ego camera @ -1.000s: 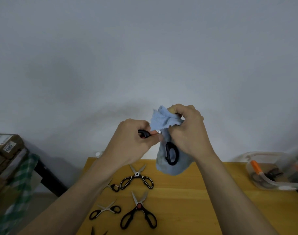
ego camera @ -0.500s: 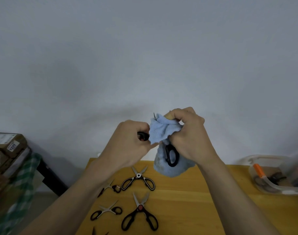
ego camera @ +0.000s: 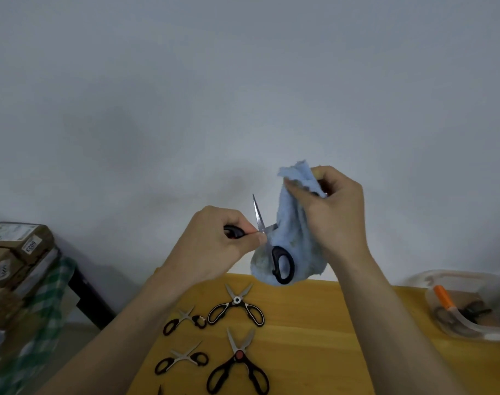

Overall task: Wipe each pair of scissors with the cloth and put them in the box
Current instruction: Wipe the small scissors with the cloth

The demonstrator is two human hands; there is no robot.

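Head view, held up in front of the grey wall, above the far edge of the bench: gripping one black handle of the open black-handled steel scissors [ego camera: 271,243] in the left hand [ego camera: 214,246], fingers [ego camera: 254,238] curled and pinching close to the pivot, probably to steady the tool with the blades spread so each edge can be reached. One blade pointing up and bare; the other blade running right into the crumpled light-blue cloth [ego camera: 291,238]; the second handle loop hanging low against the cloth.

Bunching the cloth in the right hand [ego camera: 334,212], fingers curled tight round its upper folds, the rest draping down behind the scissors, likely so the fabric wraps a blade for a wiping stroke. Wiping judged to be in hand, boxing not yet due.

Lying below on the yellow wooden bench [ego camera: 314,337], apparently waiting their turn: two large black-handled kitchen shears [ego camera: 236,306], [ego camera: 238,363] and two small black-handled scissors [ego camera: 184,320], [ego camera: 181,360], all apart from one another, laid open.

Sitting at the far right edge of the bench: the clear plastic box [ego camera: 431,306], already holding dark scissors and an orange-handled tool, well apart from both hands.

Stacked at far left, off the bench: brown cardboard cartons [ego camera: 15,252].
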